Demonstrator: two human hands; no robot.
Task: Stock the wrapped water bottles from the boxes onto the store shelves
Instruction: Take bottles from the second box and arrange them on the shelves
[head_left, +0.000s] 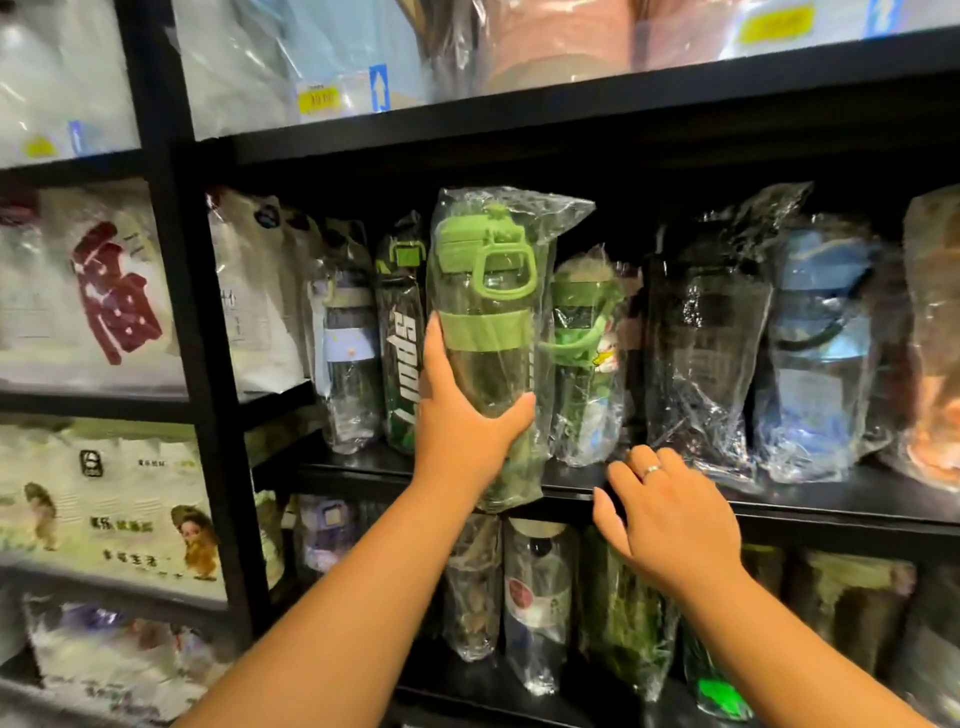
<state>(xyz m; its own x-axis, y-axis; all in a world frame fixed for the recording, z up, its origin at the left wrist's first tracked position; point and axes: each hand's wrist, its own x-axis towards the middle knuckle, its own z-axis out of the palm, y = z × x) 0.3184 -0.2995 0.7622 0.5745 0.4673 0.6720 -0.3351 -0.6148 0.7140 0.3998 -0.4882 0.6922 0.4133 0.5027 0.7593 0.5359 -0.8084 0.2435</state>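
Green-capped bottle, clear body, in crinkly plastic wrap, is being held upright at centre frame, in front of the middle shelf. L hand is gripping it low on the body. Its fingers are curling round the left side and the thumb is pressing across the front-right. The wrap's bottom end is hanging just below the shelf's front edge, so the bottle isn't standing on the board. Can't tell if it's touching the edge.

R hand is reaching in at centre-right, holding nothing. Its fingers are lying relaxed & slightly spread, w/ the tips at the shelf's front lip, just right of the bottle. A ring is showing on one finger.

Behind, on the same shelf, wrapped bottles are standing in a row:
- a dark bottle w/ white lettering, just left of the held one
- a cartoon bottle, also green, just right of it
- a black bottle and a blue bottle, further right

The lower shelf, bottom centre, is carrying more wrapped bottles. White printed bags are filling the rack at the left of frame. A yellow price tag is sitting on the wrapped goods at upper left-centre.
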